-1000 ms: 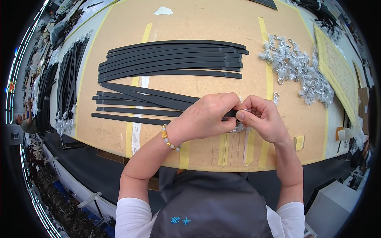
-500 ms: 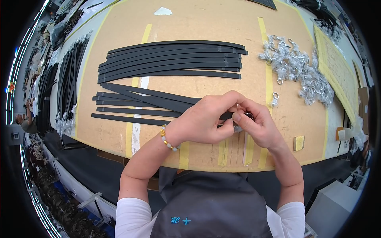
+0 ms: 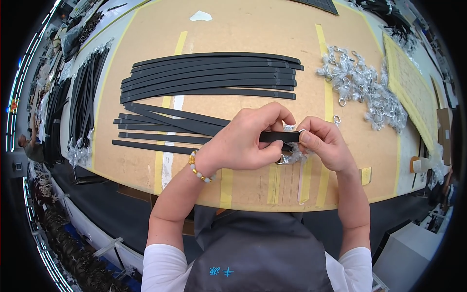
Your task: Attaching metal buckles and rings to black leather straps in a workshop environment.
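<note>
Far left: a co-worker at the rim, then a bundle of long black straps lying at the edge of your tan worktable, with clear plastic wrap at its near end.

Next, on the tabletop: an upper row of black straps, lying side by side, long axes left to right with a slight bow. Nearer you, a lower group of black straps; some cross at a slant, their right ends covered by your hand.

Centre: your left hand, beaded bracelet at its wrist. Its fingers are curled around the held black strap, thumb below it, index finger arched above; contact inside the palm is hidden. The strap lies between your 2 hands, long axis nearly level across the view, free end pointing right. Its left portion is hidden by the hand.

Just below the strap: a plastic-wrapped metal clasp, partly covered.

Your right hand: thumb and index finger narrowed to a pinch at the strap's right end, a small metallic glint at the fingertips.

Farther right: 1 loose metal clasp, then a pile of plastic-wrapped clasps and a yellow-edged board.
</note>
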A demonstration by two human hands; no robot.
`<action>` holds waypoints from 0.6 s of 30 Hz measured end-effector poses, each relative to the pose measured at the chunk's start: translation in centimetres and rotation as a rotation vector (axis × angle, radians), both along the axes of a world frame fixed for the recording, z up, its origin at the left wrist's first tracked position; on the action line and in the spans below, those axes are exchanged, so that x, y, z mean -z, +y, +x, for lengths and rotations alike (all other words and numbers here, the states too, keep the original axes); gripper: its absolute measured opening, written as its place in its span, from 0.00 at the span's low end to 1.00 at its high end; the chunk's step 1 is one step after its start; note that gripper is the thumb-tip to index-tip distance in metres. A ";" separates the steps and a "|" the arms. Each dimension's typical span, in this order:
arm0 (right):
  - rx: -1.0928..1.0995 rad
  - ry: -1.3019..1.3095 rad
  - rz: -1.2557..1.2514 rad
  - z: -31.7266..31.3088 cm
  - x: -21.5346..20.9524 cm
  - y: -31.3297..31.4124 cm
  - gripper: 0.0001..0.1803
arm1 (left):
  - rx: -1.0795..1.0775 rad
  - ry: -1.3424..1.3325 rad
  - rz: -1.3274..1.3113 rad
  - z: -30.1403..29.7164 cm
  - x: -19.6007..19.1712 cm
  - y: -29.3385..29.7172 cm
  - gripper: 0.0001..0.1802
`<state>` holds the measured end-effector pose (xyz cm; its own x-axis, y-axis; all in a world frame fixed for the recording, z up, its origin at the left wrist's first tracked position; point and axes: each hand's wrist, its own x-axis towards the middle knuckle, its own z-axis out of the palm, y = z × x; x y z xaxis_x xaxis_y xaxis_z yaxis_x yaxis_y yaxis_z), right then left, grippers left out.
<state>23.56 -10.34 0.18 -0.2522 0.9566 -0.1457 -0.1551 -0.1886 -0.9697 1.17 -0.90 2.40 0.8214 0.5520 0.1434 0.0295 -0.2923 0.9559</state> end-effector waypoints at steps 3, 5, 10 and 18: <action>0.018 -0.016 0.024 -0.4 0.2 -0.1 0.11 | 0.004 0.009 -0.003 0.3 0.9 0.0 0.08; 0.028 -0.027 0.048 -0.5 0.2 -0.2 0.10 | 0.043 0.057 -0.005 0.4 1.1 0.1 0.08; -0.077 -0.069 0.046 -0.3 0.5 -0.2 0.09 | 0.093 0.106 -0.017 0.6 1.3 0.1 0.12; 0.150 -0.357 0.173 0.7 -0.2 -0.1 0.11 | 0.062 0.158 -0.107 1.2 1.9 -0.1 0.11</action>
